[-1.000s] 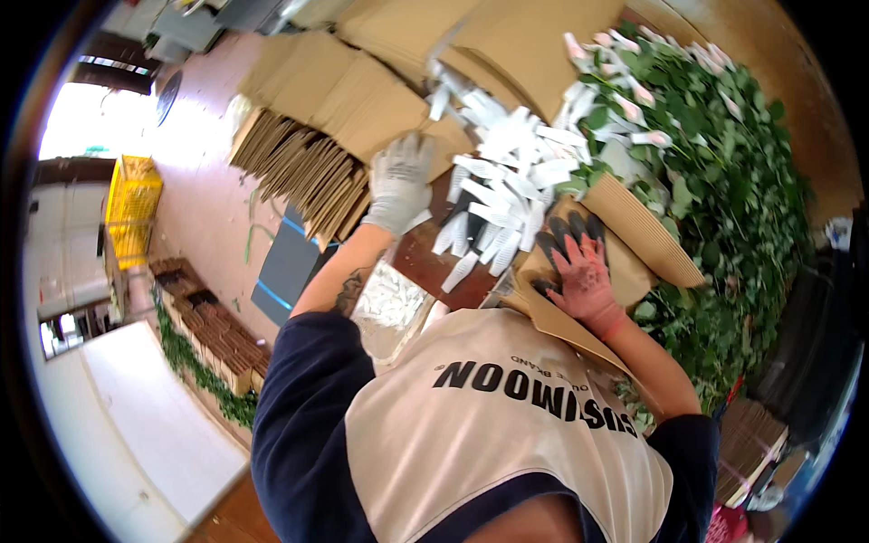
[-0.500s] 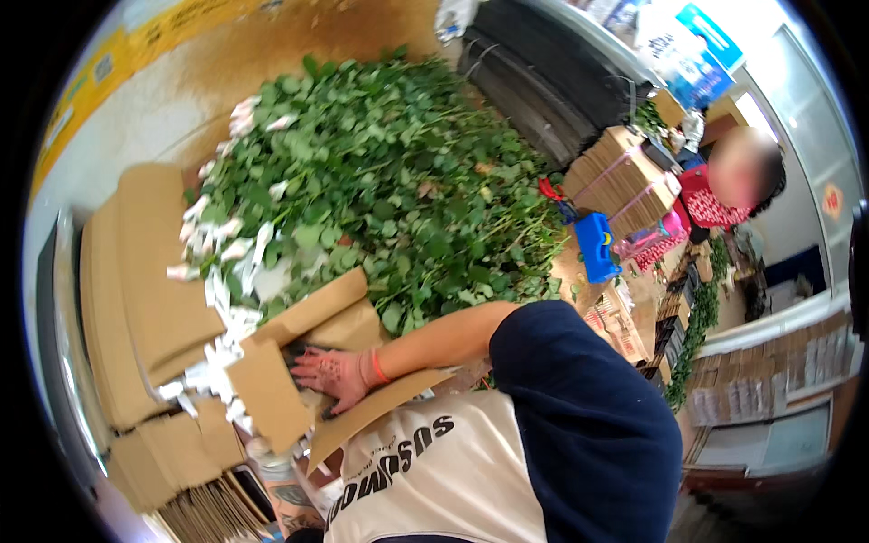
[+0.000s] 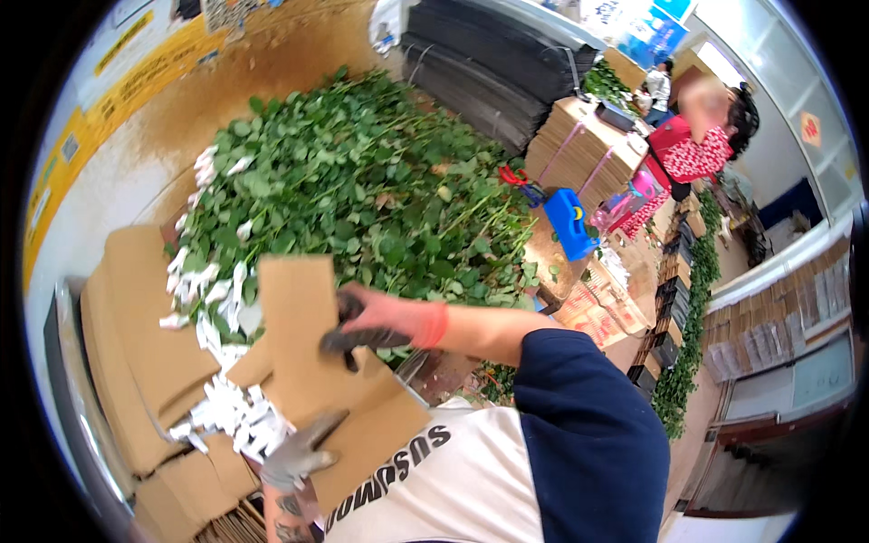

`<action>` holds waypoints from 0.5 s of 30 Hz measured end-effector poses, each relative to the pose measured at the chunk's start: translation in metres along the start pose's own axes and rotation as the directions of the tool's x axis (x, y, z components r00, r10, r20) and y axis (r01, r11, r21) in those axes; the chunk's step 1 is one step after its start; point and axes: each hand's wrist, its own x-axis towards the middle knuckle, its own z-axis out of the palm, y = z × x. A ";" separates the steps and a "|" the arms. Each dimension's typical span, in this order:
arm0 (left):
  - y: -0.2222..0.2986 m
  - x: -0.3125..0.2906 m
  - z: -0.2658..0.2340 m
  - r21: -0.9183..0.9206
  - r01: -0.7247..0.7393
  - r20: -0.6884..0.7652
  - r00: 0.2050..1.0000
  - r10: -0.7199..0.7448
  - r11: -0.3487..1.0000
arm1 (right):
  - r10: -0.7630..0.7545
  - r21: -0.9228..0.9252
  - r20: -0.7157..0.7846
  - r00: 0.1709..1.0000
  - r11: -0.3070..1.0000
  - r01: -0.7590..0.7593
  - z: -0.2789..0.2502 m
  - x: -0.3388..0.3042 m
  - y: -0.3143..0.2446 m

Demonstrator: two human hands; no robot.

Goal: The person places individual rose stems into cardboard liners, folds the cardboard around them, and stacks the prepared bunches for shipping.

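Near the green leafy-stem pile [image 3: 362, 199], we've got a creased brown cardboard sheet [image 3: 303, 362]. Our red-and-black-gloved right hand [image 3: 373, 324] grasps its edge; our grey-gloved left hand [image 3: 297, 455] touches its lower side, can't tell if gripping.

So the right hand in the pink glove with dark fingers [image 3: 367, 330] was flat with fingers spread on the brown cardboard piece [image 3: 367, 394] in both earlier shots, and now its fingers are curled at the edge of a flat upper panel [image 3: 299, 299]. That panel now juts toward the greenery where a curled flap showed. The left hand in the grey-white glove [image 3: 301, 454], on another sheet a second ago, is now on this piece, thumb apart. The co-worker in the red-and-white patterned top [image 3: 697, 156] now shows a bent arm, hand near the head.
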 end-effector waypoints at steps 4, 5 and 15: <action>-0.011 -0.007 0.009 0.622 0.184 -0.162 0.981 -0.104 0.761 | 0.114 -0.193 -0.118 0.986 0.972 -0.136 0.005 -0.011 -0.001; -0.003 -0.001 0.025 0.776 0.302 -0.258 0.953 -0.159 0.554 | 0.232 -0.144 -0.198 0.952 0.954 -0.262 0.005 -0.014 0.003; -0.003 -0.007 0.036 0.663 0.254 -0.395 0.918 0.041 0.704 | 0.653 -0.268 -0.268 0.708 0.655 -0.706 -0.040 0.044 0.090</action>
